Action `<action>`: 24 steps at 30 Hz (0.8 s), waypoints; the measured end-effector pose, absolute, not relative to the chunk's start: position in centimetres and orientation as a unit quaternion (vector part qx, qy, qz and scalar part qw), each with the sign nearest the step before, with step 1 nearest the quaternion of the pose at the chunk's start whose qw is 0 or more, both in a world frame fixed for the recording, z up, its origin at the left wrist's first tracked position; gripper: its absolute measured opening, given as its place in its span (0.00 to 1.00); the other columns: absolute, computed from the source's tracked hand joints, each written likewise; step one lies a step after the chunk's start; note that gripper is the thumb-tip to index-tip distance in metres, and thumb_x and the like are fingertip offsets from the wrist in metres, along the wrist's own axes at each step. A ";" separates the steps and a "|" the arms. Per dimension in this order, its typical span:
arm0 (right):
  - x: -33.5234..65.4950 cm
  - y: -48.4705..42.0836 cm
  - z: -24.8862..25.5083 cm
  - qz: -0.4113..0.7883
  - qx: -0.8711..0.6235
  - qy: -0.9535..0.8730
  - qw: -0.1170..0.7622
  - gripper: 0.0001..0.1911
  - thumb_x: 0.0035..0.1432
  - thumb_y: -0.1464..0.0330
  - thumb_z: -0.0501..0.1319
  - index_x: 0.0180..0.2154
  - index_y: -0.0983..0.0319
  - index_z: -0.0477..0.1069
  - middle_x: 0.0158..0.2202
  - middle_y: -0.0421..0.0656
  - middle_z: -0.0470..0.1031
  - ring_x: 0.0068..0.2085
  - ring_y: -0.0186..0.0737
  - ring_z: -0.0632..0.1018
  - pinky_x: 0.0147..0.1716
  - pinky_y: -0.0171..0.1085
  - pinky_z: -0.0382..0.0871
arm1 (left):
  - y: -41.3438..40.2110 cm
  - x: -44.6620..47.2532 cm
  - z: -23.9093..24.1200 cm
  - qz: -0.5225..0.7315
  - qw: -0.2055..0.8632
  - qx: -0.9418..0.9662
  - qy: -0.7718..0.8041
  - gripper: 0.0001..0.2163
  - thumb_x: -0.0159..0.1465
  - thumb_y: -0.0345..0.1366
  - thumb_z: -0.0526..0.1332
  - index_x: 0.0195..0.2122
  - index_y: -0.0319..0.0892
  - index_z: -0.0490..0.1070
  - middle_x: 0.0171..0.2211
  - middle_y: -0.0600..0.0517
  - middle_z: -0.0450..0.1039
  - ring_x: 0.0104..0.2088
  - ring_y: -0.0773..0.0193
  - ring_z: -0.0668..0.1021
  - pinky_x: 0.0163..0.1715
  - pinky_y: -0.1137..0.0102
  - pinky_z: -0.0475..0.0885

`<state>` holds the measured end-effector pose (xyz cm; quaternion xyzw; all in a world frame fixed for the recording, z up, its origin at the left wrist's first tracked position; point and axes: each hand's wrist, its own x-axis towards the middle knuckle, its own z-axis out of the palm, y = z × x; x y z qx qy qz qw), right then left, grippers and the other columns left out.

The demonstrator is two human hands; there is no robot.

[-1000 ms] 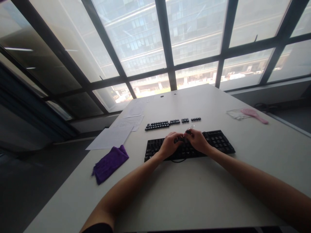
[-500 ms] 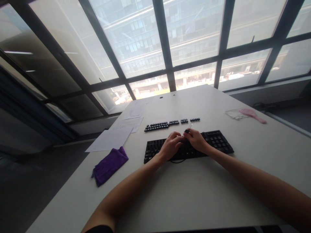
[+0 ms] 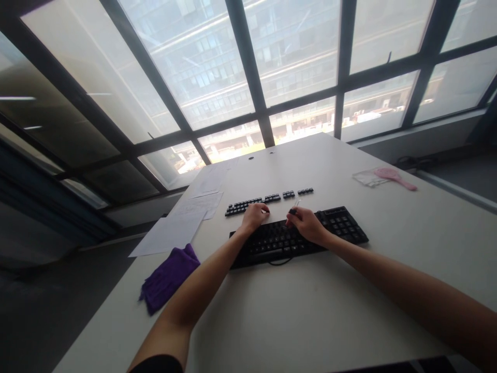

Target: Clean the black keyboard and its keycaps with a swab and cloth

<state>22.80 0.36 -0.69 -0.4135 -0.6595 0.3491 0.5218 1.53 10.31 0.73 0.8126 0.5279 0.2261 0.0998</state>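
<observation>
the work looks partway along. with the keyboard [image 3: 279,242] as the dial's centre and twelve toward the windows [image 3: 295,52], a block of loose keycaps [image 3: 272,198] lies at eleven, set out in rows with gaps between the groups. many keycaps remain seated along the keyboard's near rows and on its number pad at three; its far rows are too dark and covered to judge, so i cannot say how many places are bare.

the right hand [image 3: 305,223] is over the keyboard near twelve, fingers clamped on a small tool [image 3: 293,211] with a dark body and a thin, pale end. the left hand [image 3: 255,216] is at ten, close to the loose keycaps, fingers curled; i cannot tell whether they pinch anything.

a cable [image 3: 280,262] loops out at seven. elsewhere on the white surface [image 3: 291,311], a crumpled purple cloth [image 3: 169,277] lies toward eight, papers [image 3: 169,233] spread from nine to ten, and a pink brush [image 3: 392,176] overlaps a clear bag [image 3: 367,178] at two. a dark curtain [image 3: 39,176] hangs past the papers.
</observation>
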 end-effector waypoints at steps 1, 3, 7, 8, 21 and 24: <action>22.8 0.4 -0.7 0.351 -0.413 -0.661 0.519 0.13 0.62 0.61 0.58 0.29 0.61 0.70 0.27 0.43 0.78 0.29 0.40 0.78 0.33 0.37 0.70 | 10.7 1.7 0.6 0.222 0.089 0.815 0.528 0.06 0.54 0.29 0.67 0.32 0.45 0.80 0.31 0.51 0.78 0.34 0.60 0.78 0.41 0.65 0.73; 22.8 0.3 -0.6 0.353 -0.414 -0.663 0.515 0.12 0.62 0.62 0.58 0.29 0.61 0.69 0.27 0.43 0.78 0.29 0.40 0.78 0.33 0.37 0.70 | 11.4 1.9 0.6 0.218 0.066 0.820 0.525 0.06 0.54 0.30 0.68 0.32 0.46 0.81 0.34 0.50 0.78 0.40 0.56 0.77 0.46 0.62 0.71; 22.8 0.2 -0.4 0.349 -0.416 -0.665 0.512 0.12 0.62 0.62 0.58 0.28 0.62 0.70 0.27 0.42 0.77 0.29 0.40 0.78 0.34 0.37 0.70 | 12.6 2.1 0.8 0.221 0.032 0.825 0.520 0.04 0.55 0.30 0.69 0.31 0.45 0.81 0.41 0.47 0.75 0.47 0.52 0.72 0.50 0.59 0.68; 22.8 0.2 -0.4 0.350 -0.416 -0.665 0.513 0.13 0.62 0.62 0.58 0.28 0.62 0.70 0.27 0.42 0.77 0.29 0.40 0.78 0.33 0.37 0.70 | 12.9 2.0 0.8 0.224 0.025 0.823 0.521 0.04 0.55 0.30 0.69 0.31 0.45 0.81 0.42 0.46 0.74 0.47 0.52 0.71 0.50 0.59 0.68; 22.7 0.2 -0.5 0.357 -0.416 -0.657 0.517 0.13 0.62 0.63 0.58 0.27 0.62 0.70 0.26 0.43 0.77 0.29 0.40 0.77 0.33 0.37 0.69 | 13.3 1.6 0.5 0.239 -0.004 0.809 0.537 0.06 0.55 0.30 0.69 0.34 0.44 0.80 0.42 0.47 0.73 0.46 0.52 0.69 0.48 0.60 0.67; 22.8 0.6 -0.7 0.360 -0.418 -0.633 0.542 0.13 0.62 0.61 0.58 0.28 0.62 0.69 0.26 0.43 0.76 0.28 0.40 0.76 0.32 0.37 0.69 | 12.8 1.7 1.3 0.248 -0.001 0.808 0.534 0.08 0.54 0.31 0.70 0.36 0.43 0.80 0.42 0.47 0.72 0.46 0.53 0.69 0.51 0.60 0.67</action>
